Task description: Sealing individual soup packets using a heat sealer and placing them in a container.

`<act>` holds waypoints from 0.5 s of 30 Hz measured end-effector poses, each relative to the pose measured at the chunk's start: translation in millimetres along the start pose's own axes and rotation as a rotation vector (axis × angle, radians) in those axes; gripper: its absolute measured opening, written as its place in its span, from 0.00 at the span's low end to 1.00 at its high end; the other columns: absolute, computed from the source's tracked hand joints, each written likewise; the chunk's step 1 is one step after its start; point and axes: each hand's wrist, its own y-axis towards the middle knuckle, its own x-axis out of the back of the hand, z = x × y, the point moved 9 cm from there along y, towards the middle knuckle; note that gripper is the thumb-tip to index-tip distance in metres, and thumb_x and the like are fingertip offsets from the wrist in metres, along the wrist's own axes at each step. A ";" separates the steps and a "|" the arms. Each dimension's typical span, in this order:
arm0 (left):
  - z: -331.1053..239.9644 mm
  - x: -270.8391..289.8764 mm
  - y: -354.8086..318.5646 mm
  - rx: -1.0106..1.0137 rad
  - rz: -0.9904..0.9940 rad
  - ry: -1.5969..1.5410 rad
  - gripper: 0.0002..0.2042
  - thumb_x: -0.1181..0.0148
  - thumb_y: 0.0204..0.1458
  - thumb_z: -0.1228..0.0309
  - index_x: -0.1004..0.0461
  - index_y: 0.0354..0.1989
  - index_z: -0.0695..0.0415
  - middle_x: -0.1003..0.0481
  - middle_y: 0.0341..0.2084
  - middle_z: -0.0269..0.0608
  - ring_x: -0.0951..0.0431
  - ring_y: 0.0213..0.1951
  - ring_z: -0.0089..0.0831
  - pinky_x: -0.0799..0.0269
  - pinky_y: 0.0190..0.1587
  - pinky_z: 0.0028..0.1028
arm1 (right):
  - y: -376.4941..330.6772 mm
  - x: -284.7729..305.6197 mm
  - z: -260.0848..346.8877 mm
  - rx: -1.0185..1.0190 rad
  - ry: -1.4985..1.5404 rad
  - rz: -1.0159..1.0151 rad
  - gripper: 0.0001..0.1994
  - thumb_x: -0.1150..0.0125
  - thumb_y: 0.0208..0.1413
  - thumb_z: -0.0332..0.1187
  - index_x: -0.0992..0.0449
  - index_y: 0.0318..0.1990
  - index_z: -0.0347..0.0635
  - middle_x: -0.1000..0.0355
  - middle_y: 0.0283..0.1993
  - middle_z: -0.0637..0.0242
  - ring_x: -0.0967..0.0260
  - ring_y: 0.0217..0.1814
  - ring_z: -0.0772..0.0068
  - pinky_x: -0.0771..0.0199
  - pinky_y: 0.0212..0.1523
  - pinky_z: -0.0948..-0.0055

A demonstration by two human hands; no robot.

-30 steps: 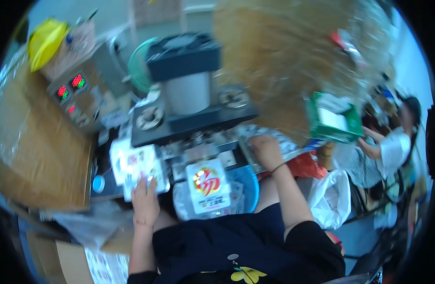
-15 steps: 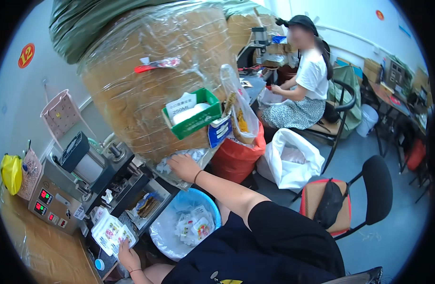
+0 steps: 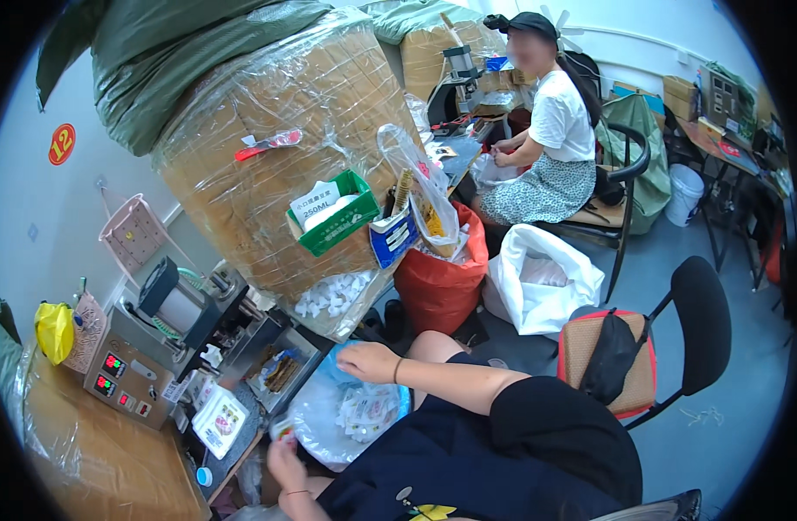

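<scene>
My left hand pinches a small white printed piece with coloured marks, just left of a blue basin. The basin is lined with clear plastic and holds several white printed pieces like it. Over the basin's far rim is my right hand, its fingers curled; what they hold, if anything, is hidden. On the bench at left lies a stack of white printed pieces. Small white plastic parts are heaped at the foot of a wrapped carton.
A press machine with a control box stands at left. Beyond the basin are a red sack and a white sack. A chair is at my right. Another person sits working farther back.
My left hand has moved right from the stack on the bench, carrying a printed piece. My right hand has come back from the heap of white parts to above the basin.
</scene>
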 end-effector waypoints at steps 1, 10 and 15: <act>-7.2 -22.6 -6.0 0.094 0.085 -0.078 0.11 0.52 0.63 0.73 0.24 0.39 0.66 0.23 0.32 0.47 0.23 0.36 0.32 0.28 0.41 0.31 | -7.2 -2.4 -1.5 0.005 0.003 -0.011 0.09 0.46 0.62 0.38 0.26 0.41 0.43 0.25 0.37 0.58 0.27 0.42 0.52 0.28 0.43 0.57; -52.1 -89.7 -42.4 0.381 0.403 -0.301 0.13 0.32 0.54 0.69 0.24 0.22 0.64 0.23 0.21 0.33 0.30 0.24 0.16 0.34 0.27 0.24 | -4.3 -9.1 26.5 -0.109 0.306 0.088 0.11 0.45 0.62 0.40 0.26 0.42 0.43 0.24 0.38 0.58 0.26 0.42 0.53 0.28 0.41 0.59; -71.4 -83.5 -42.1 0.543 0.329 -0.730 0.07 0.35 0.56 0.74 0.24 0.38 0.64 0.21 0.34 0.38 0.23 0.34 0.22 0.27 0.39 0.25 | 12.8 -0.4 82.8 0.022 0.331 0.166 0.11 0.44 0.62 0.42 0.25 0.41 0.45 0.25 0.37 0.58 0.26 0.42 0.53 0.28 0.40 0.58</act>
